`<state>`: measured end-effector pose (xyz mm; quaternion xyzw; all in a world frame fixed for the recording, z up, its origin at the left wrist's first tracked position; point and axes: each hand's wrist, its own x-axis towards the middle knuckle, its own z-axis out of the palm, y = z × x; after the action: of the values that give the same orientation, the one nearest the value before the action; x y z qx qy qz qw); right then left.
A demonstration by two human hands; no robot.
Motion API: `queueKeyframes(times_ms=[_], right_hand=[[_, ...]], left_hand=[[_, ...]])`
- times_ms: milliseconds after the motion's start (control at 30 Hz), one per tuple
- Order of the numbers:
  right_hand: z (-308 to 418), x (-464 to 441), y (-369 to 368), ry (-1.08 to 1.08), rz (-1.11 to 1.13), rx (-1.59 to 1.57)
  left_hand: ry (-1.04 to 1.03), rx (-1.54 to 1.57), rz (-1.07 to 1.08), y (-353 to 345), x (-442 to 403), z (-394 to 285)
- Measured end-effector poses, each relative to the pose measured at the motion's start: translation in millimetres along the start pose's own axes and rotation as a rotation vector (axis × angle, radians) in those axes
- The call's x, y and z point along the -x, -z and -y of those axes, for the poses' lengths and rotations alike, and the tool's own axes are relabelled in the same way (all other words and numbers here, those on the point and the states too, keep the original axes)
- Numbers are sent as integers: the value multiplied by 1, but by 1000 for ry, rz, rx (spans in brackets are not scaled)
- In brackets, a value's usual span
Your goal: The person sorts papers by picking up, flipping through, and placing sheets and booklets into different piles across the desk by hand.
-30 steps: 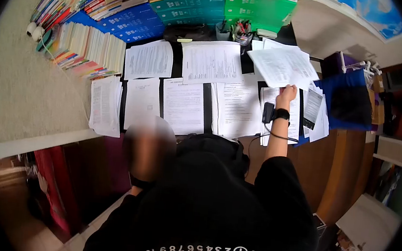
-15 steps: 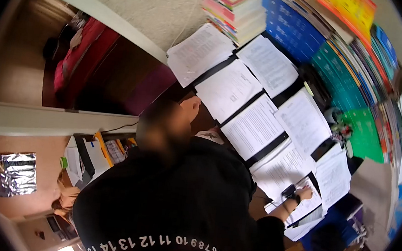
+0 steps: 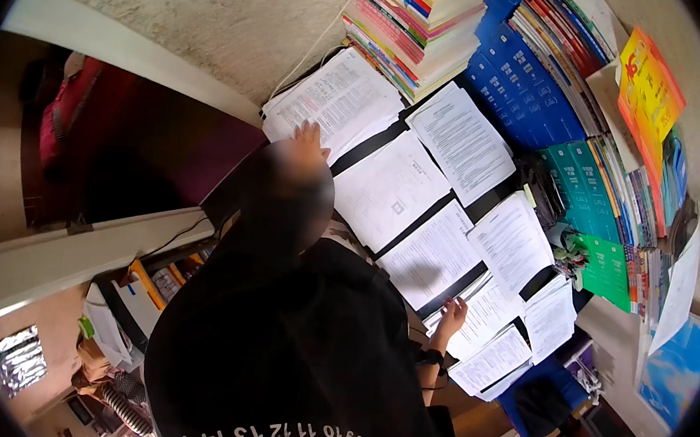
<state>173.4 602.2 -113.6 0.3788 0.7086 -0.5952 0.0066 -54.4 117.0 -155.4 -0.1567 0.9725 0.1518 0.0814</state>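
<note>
Printed sheets [image 3: 341,95] beside the tall book stack [image 3: 418,35]: likely light, limp, quick to slide or crease, best pinched along the edge farthest from that stack. Left hand [image 3: 306,149] at that edge, fingers spread, unclenched; contact hard to tell. Farther from the book stack, right hand [image 3: 452,314] by a paper pile [image 3: 488,320], fingers loosely parted, nothing visibly grasped.

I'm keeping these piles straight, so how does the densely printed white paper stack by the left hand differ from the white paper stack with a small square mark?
The densely printed stack is filled with text, while the square-marked stack is mostly blank. The left hand overlaps the first, not the second. Both are white and lie on the black tabletop.
</note>
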Motion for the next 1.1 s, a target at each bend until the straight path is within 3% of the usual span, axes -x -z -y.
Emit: queueKeyframes(times_ms=[200,433,633,733,900,1067,1100], right_hand=[[33,8,-38,222,-22,325],[77,3,-82,264,98,418],[105,0,-103,345,154,476],[116,4,-108,333,176,511],[115,7,-105,365,213,492],[124,7,-90,322,243,234],[127,6,-86,301,235,163]], left_hand=[[-164,-29,-125,-4,7,17],[-295,-72,-127,-5,1,31],[-475,-107,-293,-14,-20,49],[-520,-93,-194,18,-19,44],[-412,18,-68,20,-29,44],[-456,237,87,104,4,-45],[-545,305,121,118,14,-63]])
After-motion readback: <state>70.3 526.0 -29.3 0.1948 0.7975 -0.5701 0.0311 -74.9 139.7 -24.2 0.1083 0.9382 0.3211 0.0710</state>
